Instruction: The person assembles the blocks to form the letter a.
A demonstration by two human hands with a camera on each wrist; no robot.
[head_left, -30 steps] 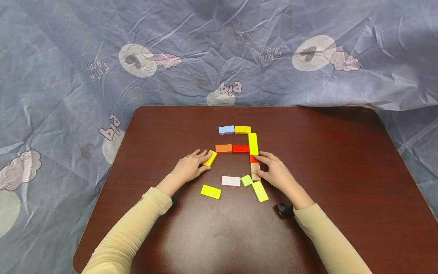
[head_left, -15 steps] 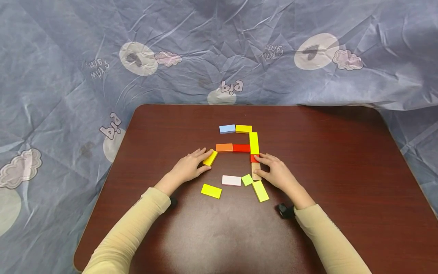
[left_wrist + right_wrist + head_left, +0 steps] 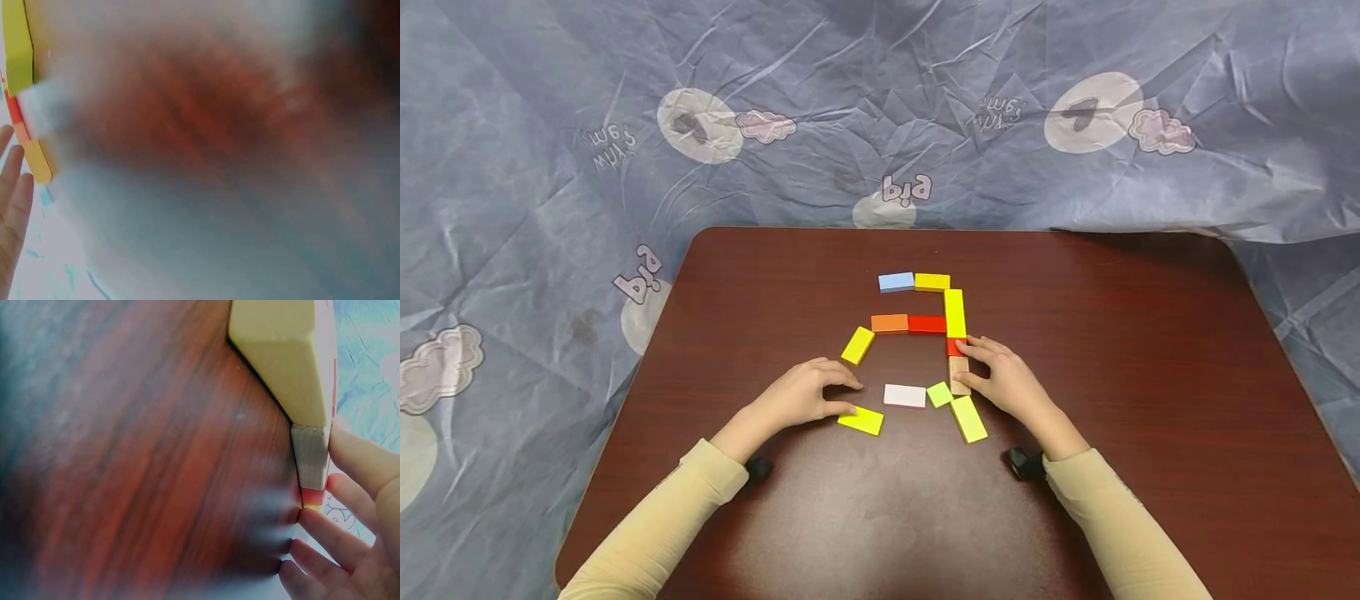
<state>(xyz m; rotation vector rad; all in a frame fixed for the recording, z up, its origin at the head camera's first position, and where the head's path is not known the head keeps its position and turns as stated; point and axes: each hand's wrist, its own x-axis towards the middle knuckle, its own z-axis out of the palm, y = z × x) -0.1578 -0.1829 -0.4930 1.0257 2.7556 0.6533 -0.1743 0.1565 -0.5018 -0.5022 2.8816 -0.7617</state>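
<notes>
In the head view, my left hand [image 3: 797, 398] hovers at a bright yellow block [image 3: 863, 422], its thumb tip overlapping the block's left end and its fingers bent loosely above. Another yellow block [image 3: 857, 345] lies slanted just beyond that hand. My right hand [image 3: 1011, 383] rests along the right column, with the index fingertip on a small red block [image 3: 954, 347] and the thumb on a plain wooden block [image 3: 957, 367]. The right wrist view shows the thumb beside the wooden block [image 3: 309, 456] and the other fingers spread. Most of the left wrist view is blurred.
A pinkish-white block [image 3: 905, 395], a small green block [image 3: 939, 394] and a pale yellow block [image 3: 969, 419] lie nearest me. Orange [image 3: 890, 323] and red [image 3: 927, 324] blocks join a long yellow block [image 3: 954, 313]. Blue [image 3: 897, 282] and yellow [image 3: 932, 282] blocks lie farthest.
My left hand has let go of the slanted yellow block and moved toward me to the nearer yellow one. The right hand has stayed on the red and wooden blocks.
</notes>
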